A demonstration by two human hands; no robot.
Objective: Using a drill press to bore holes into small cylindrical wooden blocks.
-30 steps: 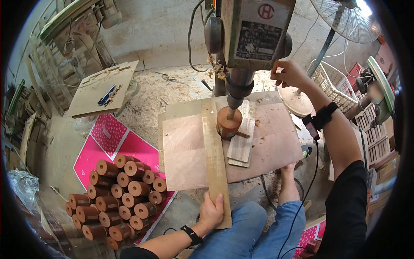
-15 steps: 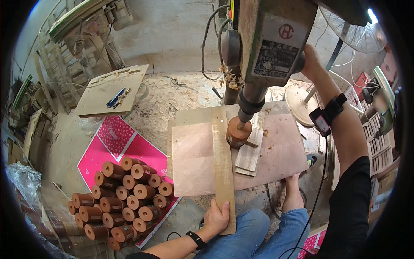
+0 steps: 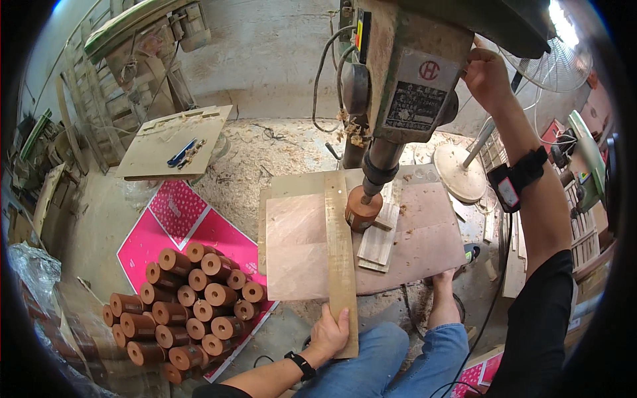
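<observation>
**Strip held under the drill press**

While the left hand grips the near end of a long wooden strip, fingers curled round its left edge and thumb on top, the right hand is raised to the right side of the drill press; its fingers are bent round something at the machine head, but whether they clench a lever cannot be told, since the housing hides them.

The strip lies flat on the press table, running from the person's lap away toward the column; it rests on a pale square board, which in turn sits on a wider pinkish panel. Just right of the strip, touching or nearly touching it, a brown cylinder stands upright beneath the spindle; a few short slats lie under and beside it.

On the right forearm sits a black strap with a small device; the left wrist wears a dark watch. Blue jeans show at the lower edge, one bare foot beyond the knee.

On the floor to the left, a stack of brown cylinders lies on its sides on pink sheets; farther off a plywood board carries small tools; sawdust covers the ground near the column; a fan stands at upper right.
</observation>
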